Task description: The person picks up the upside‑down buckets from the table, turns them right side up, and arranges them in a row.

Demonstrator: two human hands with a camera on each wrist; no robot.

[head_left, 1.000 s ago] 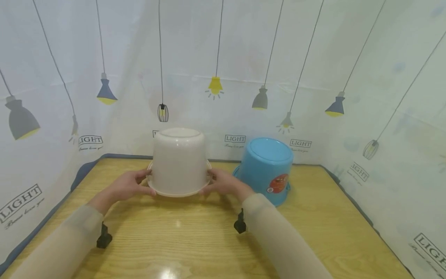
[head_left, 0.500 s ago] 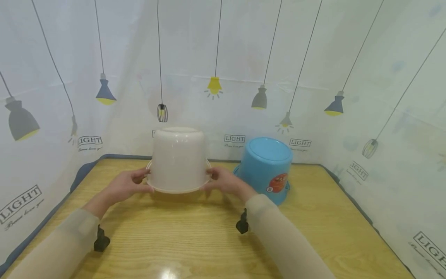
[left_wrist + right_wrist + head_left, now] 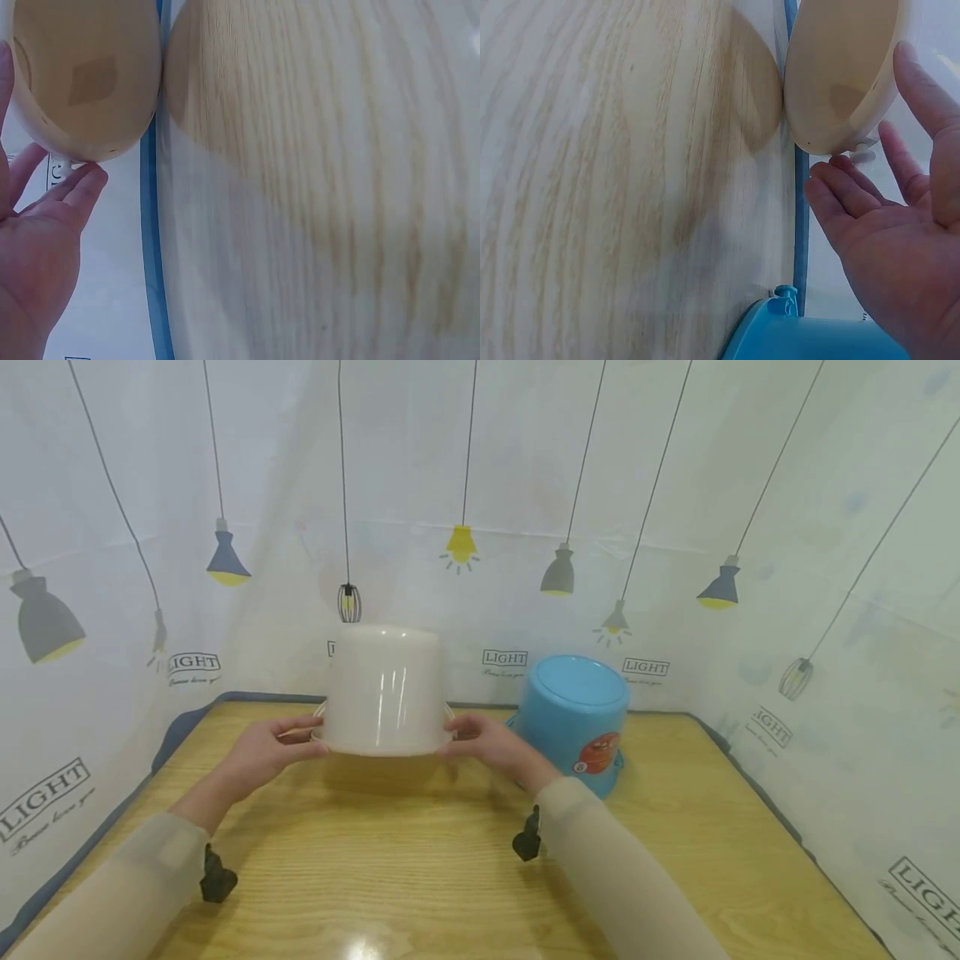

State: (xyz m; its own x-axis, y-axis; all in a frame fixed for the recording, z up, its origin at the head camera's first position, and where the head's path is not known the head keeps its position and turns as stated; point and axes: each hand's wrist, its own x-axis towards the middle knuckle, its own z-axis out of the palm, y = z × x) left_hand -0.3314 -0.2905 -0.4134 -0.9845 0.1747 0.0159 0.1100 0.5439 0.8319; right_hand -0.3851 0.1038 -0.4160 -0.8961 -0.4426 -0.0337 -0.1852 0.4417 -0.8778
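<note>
An upside-down white bucket (image 3: 386,693) tilts back over the far part of the wooden table, its near rim raised off the top. My left hand (image 3: 258,758) grips the rim at the left side, with the thumb toward me and fingers behind. On the opposite side, my right hand (image 3: 498,750) holds the rim the same way. Both wrist views look into the bucket's hollow inside (image 3: 90,45), where a darker patch shows. Whether its far rim touches the table cannot be told.
Close to my right hand, a blue bucket (image 3: 573,718) with a red round sticker stands upside down on the table (image 3: 390,860). Behind the table hangs a pale wall sheet (image 3: 405,468) printed with lamps. Black devices (image 3: 219,877) are strapped at both wrists.
Both hands have raised the white bucket's near rim and tipped the bucket backward, so its flat base has turned out of sight. The blue bucket has stayed in place.
</note>
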